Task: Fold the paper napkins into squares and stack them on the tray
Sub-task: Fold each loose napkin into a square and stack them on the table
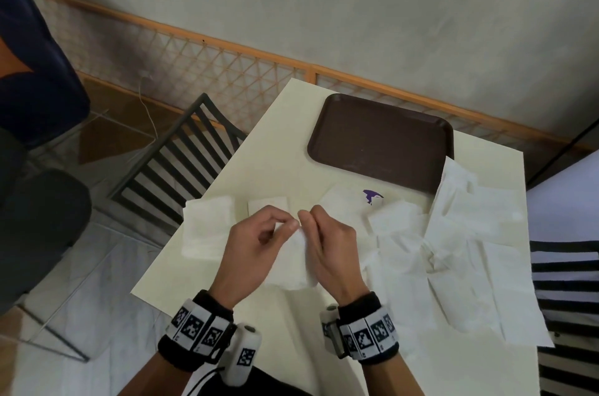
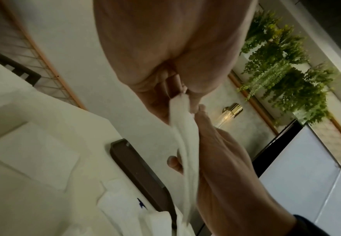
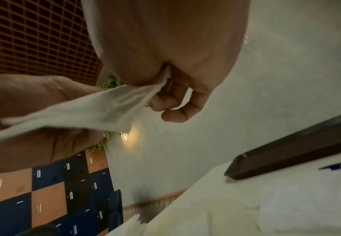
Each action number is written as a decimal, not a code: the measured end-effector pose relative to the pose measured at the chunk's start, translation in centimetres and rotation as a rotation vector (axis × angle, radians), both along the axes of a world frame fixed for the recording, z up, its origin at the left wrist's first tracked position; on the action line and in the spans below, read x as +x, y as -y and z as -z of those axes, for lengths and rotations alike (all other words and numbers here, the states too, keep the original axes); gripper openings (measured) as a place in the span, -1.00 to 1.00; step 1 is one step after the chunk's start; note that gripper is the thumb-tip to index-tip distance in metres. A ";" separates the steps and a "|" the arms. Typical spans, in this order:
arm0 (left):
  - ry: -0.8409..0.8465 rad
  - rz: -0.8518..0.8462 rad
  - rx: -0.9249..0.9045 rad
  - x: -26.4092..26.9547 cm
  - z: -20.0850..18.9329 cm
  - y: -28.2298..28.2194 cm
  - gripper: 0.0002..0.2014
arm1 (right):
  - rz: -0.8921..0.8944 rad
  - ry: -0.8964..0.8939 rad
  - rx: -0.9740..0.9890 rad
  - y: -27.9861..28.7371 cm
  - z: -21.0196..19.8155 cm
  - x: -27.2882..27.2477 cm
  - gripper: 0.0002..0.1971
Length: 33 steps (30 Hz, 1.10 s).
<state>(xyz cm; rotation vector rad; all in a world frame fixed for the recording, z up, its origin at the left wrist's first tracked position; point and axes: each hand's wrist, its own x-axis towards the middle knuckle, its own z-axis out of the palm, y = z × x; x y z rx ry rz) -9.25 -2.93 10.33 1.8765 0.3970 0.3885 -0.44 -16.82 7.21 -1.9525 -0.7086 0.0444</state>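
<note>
Both hands hold one white paper napkin (image 1: 291, 261) above the table's near edge. My left hand (image 1: 259, 240) pinches its top edge between thumb and forefinger. My right hand (image 1: 327, 240) pinches the same edge right beside it, fingertips almost touching. The napkin (image 2: 185, 143) hangs down between the hands; in the right wrist view the napkin (image 3: 80, 111) stretches leftward from the right hand's pinch. The brown tray (image 1: 382, 139) lies bare at the far side of the table. A small folded napkin (image 1: 267, 203) lies just beyond the left hand.
A larger napkin (image 1: 207, 227) lies flat at the table's left edge. Several unfolded napkins (image 1: 470, 250) spread over the right half of the cream table (image 1: 282, 143), one with a purple mark (image 1: 372, 196). Slatted chairs (image 1: 181, 152) stand left and right.
</note>
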 end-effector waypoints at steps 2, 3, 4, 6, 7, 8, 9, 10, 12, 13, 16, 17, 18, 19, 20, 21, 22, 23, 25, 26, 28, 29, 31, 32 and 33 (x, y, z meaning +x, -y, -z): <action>0.005 -0.033 0.027 0.1 0.7 -0.7 -0.84 | 0.018 -0.081 0.016 -0.2 0.7 0.5 -0.55; 0.006 -0.072 0.018 0.3 1.1 -1.1 -0.82 | 0.050 -0.127 0.038 -0.3 1.3 0.8 -0.56; 0.004 -0.114 0.009 0.7 1.4 -1.6 -0.81 | 0.097 -0.184 0.072 -0.5 1.8 1.0 -0.58; -0.012 -0.189 0.015 1.7 2.5 -2.6 -0.82 | 0.155 -0.357 0.156 -1.4 2.8 1.4 -0.69; -0.023 -0.218 0.041 2.4 3.2 -3.1 -0.84 | 0.138 -0.461 0.194 -1.9 3.2 1.5 -0.75; -0.032 -0.248 0.079 3.1 3.9 -3.7 -0.88 | 0.101 -0.545 0.212 -2.5 3.7 1.6 -0.77; -0.039 -0.281 0.117 3.9 4.7 -4.4 -0.91 | 0.060 -0.576 0.190 -3.1 4.3 1.9 -0.74; -0.054 -0.307 0.160 4.8 5.4 -5.2 -0.92 | 0.036 -0.569 0.136 -3.8 5.1 2.4 -0.73; -0.119 -0.311 0.244 6.5 6.7 -6.8 -0.79 | 0.049 -0.524 0.008 -5.1 6.8 3.6 -0.78; -0.166 -0.275 0.276 7.2 7.6 -7.5 -0.71 | 0.063 -0.503 -0.046 -5.8 7.6 4.2 -0.81; -0.332 -0.128 0.457 8.2 10.6 -8.6 -0.61 | 0.044 -0.468 -0.186 -7.5 9.1 5.5 -0.90; -0.390 -0.073 0.568 8.1 11.7 -8.4 -0.65 | 0.022 -0.456 -0.250 -7.8 9.3 5.8 -0.89; -0.440 -0.020 0.675 8.0 12.6 -8.2 -0.67 | 0.002 -0.440 -0.306 -8.0 9.5 6.1 -0.87; -0.475 0.021 0.750 7.8 13.4 -7.9 -0.66 | -0.015 -0.420 -0.348 -8.1 9.5 6.4 -0.85; -0.494 0.053 0.782 7.6 13.8 -7.6 -0.63 | -0.030 -0.391 -0.381 -8.0 9.3 6.6 -0.84; -0.502 0.074 0.791 7.5 13.9 -7.3 -0.59 | -0.039 -0.348 -0.402 -7.7 8.7 6.8 -0.84; -0.499 0.083 0.798 7.4 13.9 -7.1 -0.57 | -0.038 -0.299 -0.427 -7.1 8.1 7.0 -0.85; -0.489 0.083 0.803 7.2 13.8 -6.8 -0.57 | -0.038 -0.255 -0.474 -6.2 7.2 7.2 -0.86; -0.423 0.064 0.791 6.8 13.3 -6.1 -0.60 | -0.059 -0.197 -0.654 -3.5 5.8 7.3 -0.78; -0.377 0.057 0.759 6.4 12.9 -5.5 -0.63 | -0.083 -0.187 -0.773 -1.8 5.5 7.2 -0.67; -0.319 0.084 0.651 5.3 12.4 -4.1 -0.73 | -0.136 -0.157 -1.004 1.4 5.3 6.7 -0.47; -0.316 0.106 0.586 4.6 12.3 -3.2 -0.77 | -0.158 -0.142 -1.071 2.7 5.5 6.3 -0.47; -0.360 0.181 0.449 3.4 12.6 -1.5 -0.76 | -0.164 -0.177 -1.032 4.7 6.3 5.8 -0.71; -0.389 0.226 0.397 2.8 12.9 -0.7 -0.69 | -0.150 -0.219 -0.958 5.5 6.7 5.6 -0.85; -0.414 0.265 0.353 2.4 13.3 0.0 -0.61 | -0.131 -0.264 -0.864 6.1 7.0 5.3 -0.93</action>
